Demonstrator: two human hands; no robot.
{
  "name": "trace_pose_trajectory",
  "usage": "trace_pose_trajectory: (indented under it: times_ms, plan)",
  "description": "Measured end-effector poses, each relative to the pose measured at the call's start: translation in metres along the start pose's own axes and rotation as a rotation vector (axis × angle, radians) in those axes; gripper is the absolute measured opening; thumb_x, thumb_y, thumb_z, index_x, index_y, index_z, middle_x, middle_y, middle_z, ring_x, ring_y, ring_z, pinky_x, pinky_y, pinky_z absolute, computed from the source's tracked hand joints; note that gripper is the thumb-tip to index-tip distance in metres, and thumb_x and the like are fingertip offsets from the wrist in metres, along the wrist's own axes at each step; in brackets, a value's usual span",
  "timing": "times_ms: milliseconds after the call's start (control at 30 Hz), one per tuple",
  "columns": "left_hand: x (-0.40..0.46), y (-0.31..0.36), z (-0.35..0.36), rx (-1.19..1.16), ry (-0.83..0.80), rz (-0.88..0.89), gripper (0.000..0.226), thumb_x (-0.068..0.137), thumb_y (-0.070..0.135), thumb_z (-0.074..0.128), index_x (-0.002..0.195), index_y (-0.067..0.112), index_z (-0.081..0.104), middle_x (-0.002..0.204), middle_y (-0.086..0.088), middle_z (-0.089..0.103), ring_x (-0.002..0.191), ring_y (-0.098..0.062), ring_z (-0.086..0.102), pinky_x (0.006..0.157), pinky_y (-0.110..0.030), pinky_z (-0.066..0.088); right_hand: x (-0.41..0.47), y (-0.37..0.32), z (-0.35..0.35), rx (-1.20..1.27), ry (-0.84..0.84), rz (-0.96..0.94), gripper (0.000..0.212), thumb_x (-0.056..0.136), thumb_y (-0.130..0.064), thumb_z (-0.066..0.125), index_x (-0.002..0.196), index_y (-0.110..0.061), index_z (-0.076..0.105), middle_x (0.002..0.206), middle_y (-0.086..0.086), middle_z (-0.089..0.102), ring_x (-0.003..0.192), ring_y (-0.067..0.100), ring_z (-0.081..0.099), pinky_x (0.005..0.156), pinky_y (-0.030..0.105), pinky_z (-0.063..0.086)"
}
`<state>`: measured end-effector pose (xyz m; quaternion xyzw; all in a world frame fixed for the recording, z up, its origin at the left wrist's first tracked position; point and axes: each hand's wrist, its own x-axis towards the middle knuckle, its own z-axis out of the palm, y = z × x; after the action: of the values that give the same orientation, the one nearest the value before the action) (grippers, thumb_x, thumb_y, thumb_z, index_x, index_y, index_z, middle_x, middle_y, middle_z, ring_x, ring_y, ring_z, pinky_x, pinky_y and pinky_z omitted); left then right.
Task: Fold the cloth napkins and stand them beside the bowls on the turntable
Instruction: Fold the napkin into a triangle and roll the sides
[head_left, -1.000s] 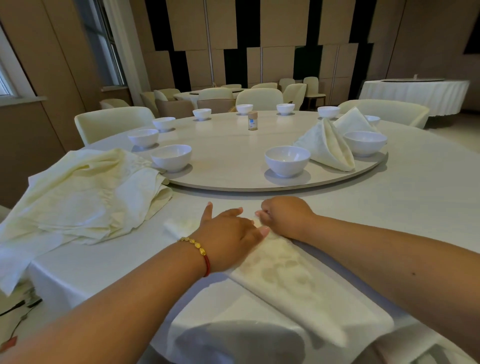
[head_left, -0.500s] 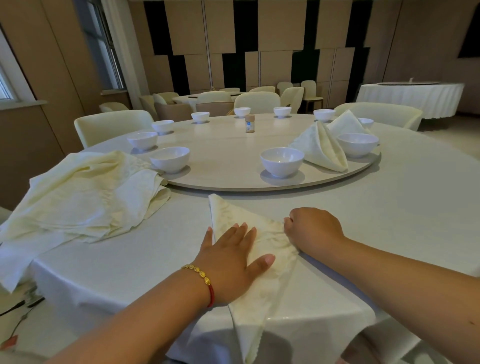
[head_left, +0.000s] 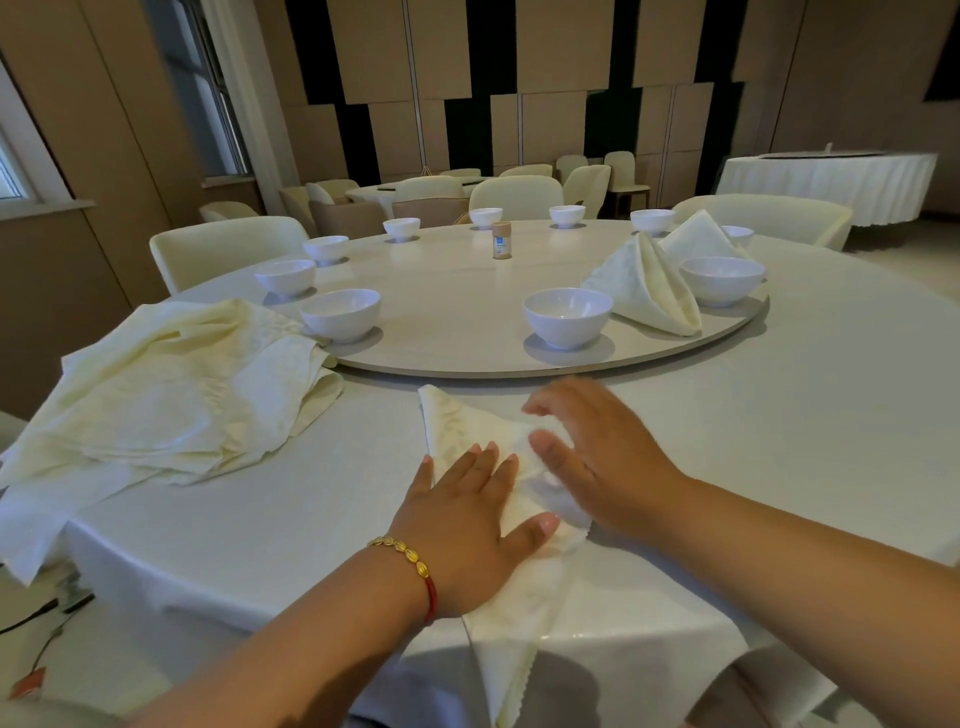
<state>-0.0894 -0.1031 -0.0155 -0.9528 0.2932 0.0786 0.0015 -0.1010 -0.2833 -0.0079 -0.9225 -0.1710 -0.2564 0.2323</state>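
A cream cloth napkin lies folded into a long pointed shape on the white tablecloth, its tip toward the turntable and its tail over the table's near edge. My left hand presses flat on its middle. My right hand holds the napkin's right side, fingers bent over a raised fold, blurred. Two folded napkins stand on the turntable, one beside a white bowl and another behind it. A bowl sits nearest me.
A pile of unfolded cream napkins lies on the table at the left. Several more white bowls ring the turntable, with a small shaker near its middle. Chairs surround the table; cables lie on the floor at lower left.
The napkin was swung round so its tip points at the turntable. My right hand moved from a fist at its right edge onto the cloth, lifting a fold. My left hand stays pressed.
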Motion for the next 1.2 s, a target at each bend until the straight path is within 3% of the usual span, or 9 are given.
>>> trace_pose_trajectory:
  times_ms: [100, 200, 233, 333, 433, 567, 800, 933, 1200]
  plan:
    - [0.001, 0.0, 0.002, -0.003, 0.04, 0.015, 0.076, 0.088, 0.071, 0.009, 0.152, 0.034, -0.009, 0.159, 0.008, -0.014, 0.146, -0.009, -0.015, 0.118, -0.046, -0.012, -0.006, -0.005, 0.001, 0.072, -0.318, -0.011, 0.083, 0.082, -0.077, 0.009, 0.148, -0.03, 0.027, 0.148, -0.019, 0.027, 0.13, -0.012, 0.018, 0.103, 0.005, 0.01]
    - [0.0, 0.0, 0.002, -0.021, 0.039, 0.014, 0.078, 0.085, 0.074, 0.006, 0.151, 0.036, -0.011, 0.159, 0.009, -0.015, 0.146, -0.009, -0.015, 0.118, -0.044, -0.012, -0.005, -0.009, -0.005, 0.1, -0.573, 0.104, 0.077, 0.088, -0.068, 0.012, 0.154, -0.029, 0.0, 0.159, -0.019, 0.001, 0.141, -0.007, 0.002, 0.114, 0.013, 0.002]
    - [-0.001, 0.001, 0.002, -0.025, 0.03, 0.011, 0.079, 0.084, 0.075, 0.006, 0.15, 0.036, -0.012, 0.159, 0.009, -0.015, 0.146, -0.009, -0.015, 0.118, -0.044, -0.012, -0.005, -0.009, -0.007, 0.093, -0.633, 0.143, 0.077, 0.087, -0.066, 0.012, 0.154, -0.029, -0.004, 0.16, -0.018, -0.004, 0.143, -0.005, -0.001, 0.115, 0.015, 0.001]
    - [0.0, 0.0, 0.002, -0.034, 0.019, 0.016, 0.082, 0.083, 0.076, 0.006, 0.15, 0.034, -0.013, 0.159, 0.008, -0.015, 0.146, -0.009, -0.015, 0.119, -0.042, -0.01, -0.003, -0.01, -0.01, 0.024, -0.729, 0.155, 0.075, 0.087, -0.061, 0.009, 0.153, -0.027, -0.006, 0.159, -0.018, -0.009, 0.134, -0.012, -0.012, 0.102, 0.005, -0.01]
    - [-0.002, -0.007, 0.0, -0.085, 0.011, 0.067, 0.081, 0.085, 0.073, 0.007, 0.151, 0.032, -0.014, 0.159, 0.01, -0.015, 0.145, -0.006, -0.015, 0.118, -0.034, -0.011, 0.001, -0.012, -0.011, -0.011, -0.781, 0.147, 0.072, 0.09, -0.057, 0.004, 0.152, -0.023, -0.007, 0.159, -0.015, -0.012, 0.126, -0.015, -0.015, 0.092, -0.002, -0.016]
    - [0.003, -0.027, -0.007, -0.153, -0.029, 0.099, 0.064, 0.096, 0.058, 0.006, 0.152, 0.03, -0.009, 0.159, 0.011, -0.012, 0.144, -0.002, -0.013, 0.112, -0.022, -0.011, 0.002, -0.012, -0.009, -0.069, -0.794, 0.11, 0.085, 0.079, -0.064, -0.003, 0.153, -0.023, -0.008, 0.159, -0.012, -0.015, 0.131, -0.013, -0.018, 0.105, 0.008, -0.014]
    - [0.049, -0.055, -0.014, -0.085, -0.022, -0.029, 0.059, 0.101, 0.049, 0.008, 0.153, 0.024, -0.004, 0.16, 0.006, -0.009, 0.146, -0.008, -0.009, 0.118, -0.034, -0.005, 0.001, -0.007, -0.004, -0.179, -0.816, 0.051, 0.098, 0.066, -0.074, -0.01, 0.152, -0.027, -0.013, 0.158, -0.012, -0.02, 0.142, -0.002, -0.021, 0.115, 0.02, -0.013]
    - [0.064, -0.06, -0.015, -0.039, 0.002, -0.064, 0.059, 0.102, 0.047, 0.011, 0.153, 0.022, -0.003, 0.161, 0.004, -0.006, 0.147, -0.011, -0.006, 0.119, -0.038, -0.003, 0.001, -0.009, -0.006, -0.18, -0.822, 0.05, 0.101, 0.064, -0.075, -0.01, 0.152, -0.025, -0.013, 0.158, -0.01, -0.02, 0.142, 0.0, -0.021, 0.113, 0.019, -0.014]
    - [0.047, -0.062, -0.008, -0.053, 0.036, -0.044, 0.057, 0.102, 0.045, 0.009, 0.153, 0.023, -0.004, 0.161, 0.005, -0.007, 0.147, -0.008, -0.007, 0.119, -0.035, -0.004, 0.0, -0.009, -0.005, -0.218, -0.814, 0.05, 0.084, 0.082, -0.067, 0.001, 0.153, -0.024, -0.011, 0.16, -0.008, -0.018, 0.144, 0.002, -0.018, 0.114, 0.02, -0.013]
